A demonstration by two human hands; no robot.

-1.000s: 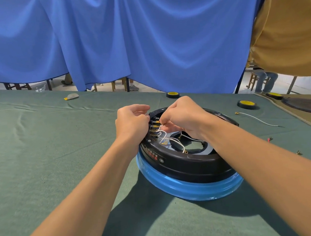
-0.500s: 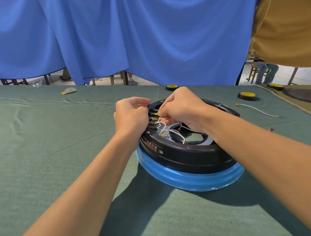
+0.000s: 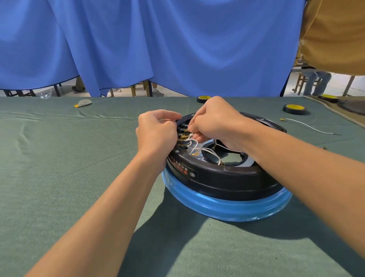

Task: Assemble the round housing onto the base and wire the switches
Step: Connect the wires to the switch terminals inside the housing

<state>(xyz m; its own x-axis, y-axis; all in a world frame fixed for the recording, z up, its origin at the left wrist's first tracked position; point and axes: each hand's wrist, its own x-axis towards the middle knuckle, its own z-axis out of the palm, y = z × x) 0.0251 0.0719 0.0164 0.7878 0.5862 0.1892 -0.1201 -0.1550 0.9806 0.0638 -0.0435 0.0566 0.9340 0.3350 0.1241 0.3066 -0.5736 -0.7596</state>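
A round black housing (image 3: 222, 180) sits on a blue base (image 3: 226, 208) on the green cloth. Along its left inner rim is a row of switches with brass terminals (image 3: 182, 138). Several white wires (image 3: 199, 146) with brass ends loop across the opening. My left hand (image 3: 155, 134) grips the housing's left rim beside the switches, fingers curled. My right hand (image 3: 214, 122) pinches a white wire end right at the terminals. The fingertips hide the exact contact.
A loose white wire (image 3: 307, 126) lies to the right on the green table (image 3: 48, 170). Black and yellow tape rolls (image 3: 295, 108) sit at the back right and behind my hands. A small packet (image 3: 82, 103) lies far left. A blue curtain hangs behind.
Both hands stay at the switch row with only small finger shifts. The view has tilted slightly, so the housing sits a little higher in frame.
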